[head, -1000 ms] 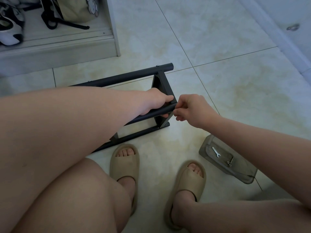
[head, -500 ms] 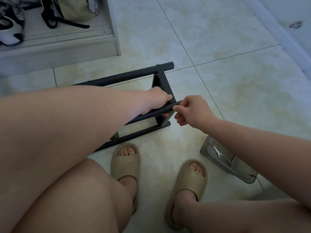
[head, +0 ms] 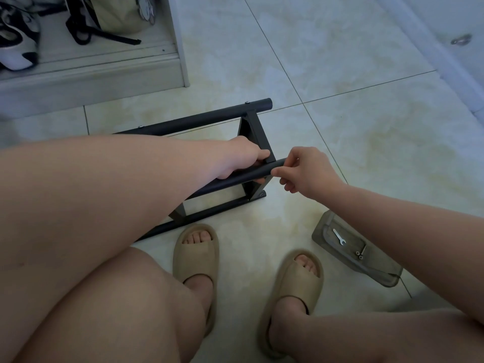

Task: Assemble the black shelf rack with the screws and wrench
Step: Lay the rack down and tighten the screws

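Note:
The black shelf rack (head: 201, 120) lies on the tiled floor in front of my feet, with round bars joined by a black end bracket (head: 252, 127). My left hand (head: 246, 159) grips the near round bar (head: 248, 175) close to the bracket. At that bar's right end my right hand (head: 305, 171) pinches the tip with thumb and fingers. A small silver wrench (head: 338, 236) and a few screws (head: 361, 254) lie on a grey pouch (head: 348, 258) to the right of my feet.
A low white cabinet shelf (head: 91, 64) with shoes (head: 15, 35) and a bag (head: 117, 14) stands at the back left. My knees and two beige slippers (head: 196, 252) fill the foreground. A white wall base (head: 445, 48) runs along the far right.
My right hand has shifted a little along the bar's end, with its fingers re-placed on the tip. My left hand keeps its grip on the bar.

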The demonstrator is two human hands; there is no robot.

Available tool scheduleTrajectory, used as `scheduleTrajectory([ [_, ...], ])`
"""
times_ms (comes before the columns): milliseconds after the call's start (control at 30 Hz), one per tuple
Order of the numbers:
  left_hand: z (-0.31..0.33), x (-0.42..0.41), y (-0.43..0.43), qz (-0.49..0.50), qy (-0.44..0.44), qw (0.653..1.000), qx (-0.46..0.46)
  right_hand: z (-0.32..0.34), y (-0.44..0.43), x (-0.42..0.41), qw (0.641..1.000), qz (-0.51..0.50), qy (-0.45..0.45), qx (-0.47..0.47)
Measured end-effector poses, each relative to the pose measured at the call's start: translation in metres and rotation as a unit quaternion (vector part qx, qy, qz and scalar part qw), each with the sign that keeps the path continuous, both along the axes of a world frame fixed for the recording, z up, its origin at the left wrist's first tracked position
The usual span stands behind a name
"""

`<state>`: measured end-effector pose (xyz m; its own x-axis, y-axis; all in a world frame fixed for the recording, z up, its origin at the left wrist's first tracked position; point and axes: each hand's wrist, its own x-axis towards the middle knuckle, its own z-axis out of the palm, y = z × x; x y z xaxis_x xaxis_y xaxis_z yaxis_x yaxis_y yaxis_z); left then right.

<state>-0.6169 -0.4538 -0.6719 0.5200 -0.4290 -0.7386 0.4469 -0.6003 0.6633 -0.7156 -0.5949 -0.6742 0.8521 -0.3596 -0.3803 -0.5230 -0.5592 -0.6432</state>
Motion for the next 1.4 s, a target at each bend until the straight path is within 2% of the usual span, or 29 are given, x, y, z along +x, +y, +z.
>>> scheduleTrajectory([
  [100, 0.003, -0.002, 0.001, -0.018, -0.022, 0.999, 0.021, 0.002, -0.002, -0.003, 0.998, 0.027, 0.005, -0.059],
  [267, 0.013, -0.008, 0.003, -0.027, -0.134, 0.986, 0.096, 0.015, 0.0, -0.015, 0.983, 0.125, 0.036, -0.131],
  [433, 0.034, -0.023, 0.003, -0.072, -0.299, 0.931, 0.195, 0.032, -0.026, -0.05, 0.973, 0.164, 0.044, -0.153],
  [500, 0.044, -0.036, -0.005, -0.089, -0.387, 0.899, 0.185, 0.035, -0.041, -0.067, 0.965, 0.177, 0.049, -0.185],
  [600, 0.05, -0.059, -0.026, -0.16, -0.461, 0.867, 0.098, 0.034, -0.063, -0.094, 0.947, 0.181, 0.076, -0.255],
  [733, 0.039, -0.091, -0.061, -0.296, -0.433, 0.85, 0.042, 0.022, -0.093, -0.123, 0.925, 0.149, 0.172, -0.303],
  [933, -0.013, -0.114, -0.108, -0.438, -0.306, 0.84, 0.095, -0.018, -0.138, -0.135, 0.918, 0.119, 0.249, -0.284],
  [1167, -0.1, -0.125, -0.15, -0.391, -0.173, 0.899, 0.094, -0.109, -0.179, -0.15, 0.913, 0.14, 0.326, -0.201],
  [1267, -0.137, -0.13, -0.161, -0.356, -0.162, 0.917, 0.084, -0.144, -0.194, -0.163, 0.916, 0.109, 0.339, -0.184],
  [1400, -0.165, -0.136, -0.167, -0.319, -0.174, 0.93, 0.061, -0.173, -0.207, -0.183, 0.886, 0.114, 0.397, -0.211],
])
